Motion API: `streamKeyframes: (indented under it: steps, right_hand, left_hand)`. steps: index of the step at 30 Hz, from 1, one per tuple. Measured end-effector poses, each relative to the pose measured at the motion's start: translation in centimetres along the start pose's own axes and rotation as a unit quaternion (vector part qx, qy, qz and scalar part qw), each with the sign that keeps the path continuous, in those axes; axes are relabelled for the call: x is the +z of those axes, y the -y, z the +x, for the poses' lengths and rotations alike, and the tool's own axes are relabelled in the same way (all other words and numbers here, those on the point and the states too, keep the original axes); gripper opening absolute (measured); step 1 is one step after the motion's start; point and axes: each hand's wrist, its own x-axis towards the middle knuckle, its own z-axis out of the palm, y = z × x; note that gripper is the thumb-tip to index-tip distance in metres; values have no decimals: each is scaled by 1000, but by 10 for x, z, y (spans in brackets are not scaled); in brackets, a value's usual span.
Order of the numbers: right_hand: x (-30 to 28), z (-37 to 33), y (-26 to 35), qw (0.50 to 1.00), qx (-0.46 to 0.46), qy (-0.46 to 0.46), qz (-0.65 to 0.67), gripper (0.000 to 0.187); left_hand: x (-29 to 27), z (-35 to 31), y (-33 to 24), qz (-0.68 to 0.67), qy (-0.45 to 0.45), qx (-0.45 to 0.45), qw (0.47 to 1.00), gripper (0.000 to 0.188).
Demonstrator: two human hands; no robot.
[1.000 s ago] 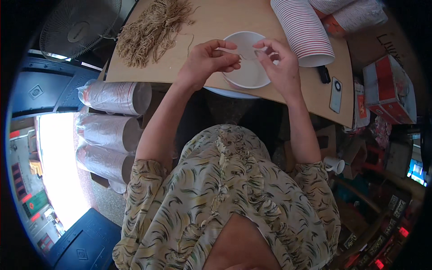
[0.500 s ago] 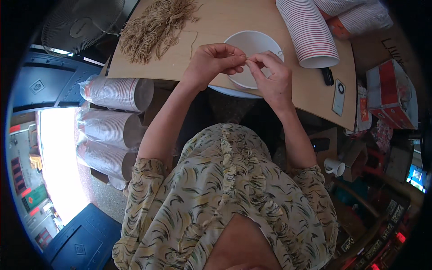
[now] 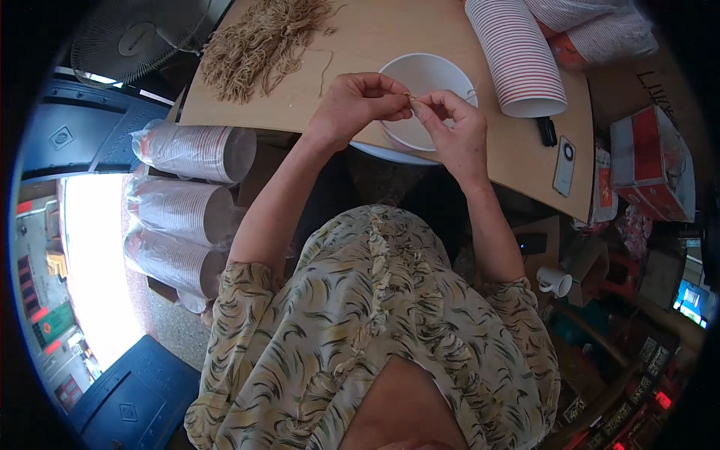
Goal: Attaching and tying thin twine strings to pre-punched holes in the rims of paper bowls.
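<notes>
My left hand [image 3: 358, 105] and my right hand [image 3: 456, 133] meet fingertip to fingertip over a white paper tub [image 3: 431, 67] at the table's near edge. Between them both pinch a thin tan string [image 3: 412, 98], mostly covered by the fingers. A short pale end of string [image 3: 472, 93] shows by the tub's right rim. To the far left lies a tangled heap of tan strings [image 3: 259, 52], with one loose strand [image 3: 327, 71] on the wood beside it.
On the table [image 3: 360, 37], a stack of red-striped tubs [image 3: 514, 56] lies at the right, near a black object [image 3: 547, 132] and a phone [image 3: 564, 166]. Bagged tub stacks [image 3: 176, 214] stand left, below a fan [image 3: 139, 37]. A white mug [image 3: 554, 281] sits lower right.
My right fingertips have shifted slightly right and my right thumb has tilted downward. Both hands still pinch the string in nearly the same place. The view has moved a little.
</notes>
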Motion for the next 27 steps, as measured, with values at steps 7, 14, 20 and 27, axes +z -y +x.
streamKeyframes:
  steps: [7,14,20,27]
  right_hand:
    - [-1,6,-11,990,68,21,122,15]
    - [-6,8,-13,972,118,20,202,14]
    - [-7,8,-9,969,138,11,202,14]
    - [-10,7,-10,969,137,26,204,17]
  left_hand:
    - [7,-2,-1,50,-11,37,998,17]
    - [14,-4,-1,56,-21,44,997,18]
    - [16,-6,-1,62,-22,59,996,18]
    - [14,-5,3,42,-29,64,997,16]
